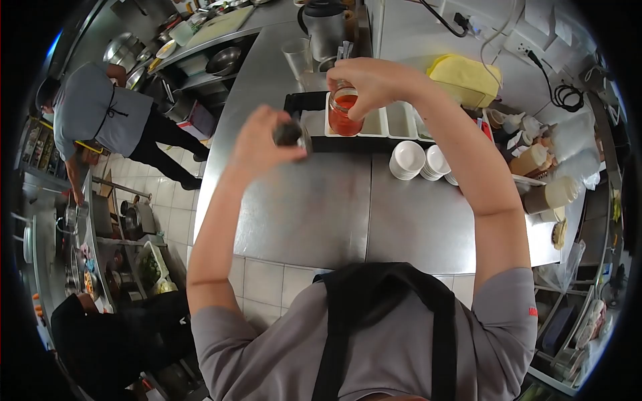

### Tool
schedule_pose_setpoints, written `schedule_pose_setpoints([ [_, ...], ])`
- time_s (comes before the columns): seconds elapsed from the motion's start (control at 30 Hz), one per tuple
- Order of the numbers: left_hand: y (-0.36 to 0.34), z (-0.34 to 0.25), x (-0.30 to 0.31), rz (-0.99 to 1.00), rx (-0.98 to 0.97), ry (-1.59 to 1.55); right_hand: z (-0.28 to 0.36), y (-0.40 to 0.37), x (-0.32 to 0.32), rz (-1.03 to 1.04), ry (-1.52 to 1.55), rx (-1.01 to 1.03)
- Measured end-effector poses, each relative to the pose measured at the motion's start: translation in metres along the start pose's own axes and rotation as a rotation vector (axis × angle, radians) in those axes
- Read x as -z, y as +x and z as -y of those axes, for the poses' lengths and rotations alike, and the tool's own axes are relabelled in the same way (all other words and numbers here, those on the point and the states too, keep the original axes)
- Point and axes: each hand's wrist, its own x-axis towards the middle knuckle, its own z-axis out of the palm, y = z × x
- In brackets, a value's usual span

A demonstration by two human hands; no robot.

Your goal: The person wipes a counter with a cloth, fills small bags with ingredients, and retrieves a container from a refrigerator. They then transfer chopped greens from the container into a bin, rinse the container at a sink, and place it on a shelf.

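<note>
My right hand point(372, 81) is closed around the upper part of a clear glass jar point(346, 119) with red contents, above the white inserts point(376, 122) of a black rack point(344, 145). To its left, my left hand point(257, 142) is raised over the steel counter, fingers closed on a small jar point(290, 136) that looks dark at the top with a clear side. Motion blurs that hand, so the jar's contents do not show clearly.
White bowls point(406, 159) stand stacked in front of the rack. Behind it are a steel jug point(324, 30) and a clear cup point(297, 57); a yellow cloth point(464, 79) lies right. Squeeze bottles point(550, 194) line the right side. At left, a person point(110, 113) works by the shelves.
</note>
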Motion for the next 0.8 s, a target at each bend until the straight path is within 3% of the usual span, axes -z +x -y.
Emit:
schedule_pose_setpoints([
  [0.1, 0.052, 0.037, -0.007, -0.156, -0.105, 0.106, 0.004, 0.014, -0.009, 0.004, 0.015, 0.011],
  [0.23, 0.122, 0.103, -0.062, -0.194, -0.224, 0.066, 0.005, 0.038, -0.029, -0.058, 0.024, 0.089],
  [0.3, 0.159, 0.145, -0.101, 0.044, -0.315, 0.043, 0.009, 0.047, -0.036, -0.096, 0.014, 0.120],
  [0.33, 0.159, 0.130, -0.090, 0.038, -0.320, 0.045, 0.006, 0.054, -0.042, -0.098, -0.015, 0.142],
  [0.4, 0.150, 0.102, -0.078, 0.409, -0.288, -0.364, -0.001, 0.067, -0.055, -0.085, -0.079, 0.147],
  [0.43, 0.145, 0.100, -0.081, 0.412, -0.296, -0.364, -0.003, 0.073, -0.062, -0.088, -0.082, 0.140],
  [0.5, 0.139, 0.096, -0.087, 0.366, -0.012, -0.890, -0.005, 0.080, -0.076, -0.102, -0.092, 0.130],
  [0.53, 0.140, 0.109, -0.098, 0.374, -0.073, -0.946, -0.006, 0.084, -0.079, -0.060, -0.096, 0.106],
  [0.57, 0.140, 0.124, -0.105, 0.390, -0.080, -0.947, -0.006, 0.088, -0.082, -0.066, -0.092, 0.089],
  [0.63, 0.149, 0.147, -0.117, 0.408, -0.403, -0.917, -0.014, 0.094, -0.091, -0.107, -0.095, 0.084],
  [0.7, 0.153, 0.129, -0.093, 0.486, -0.332, 0.020, -0.032, 0.114, -0.111, -0.015, -0.107, -0.002],
  [0.77, 0.134, 0.153, -0.090, 0.140, -0.189, 0.077, -0.036, 0.122, -0.121, 0.120, -0.171, -0.077],
  [0.8, 0.125, 0.140, -0.084, 0.092, -0.079, -0.047, -0.043, 0.125, -0.134, 0.125, -0.174, -0.081],
])
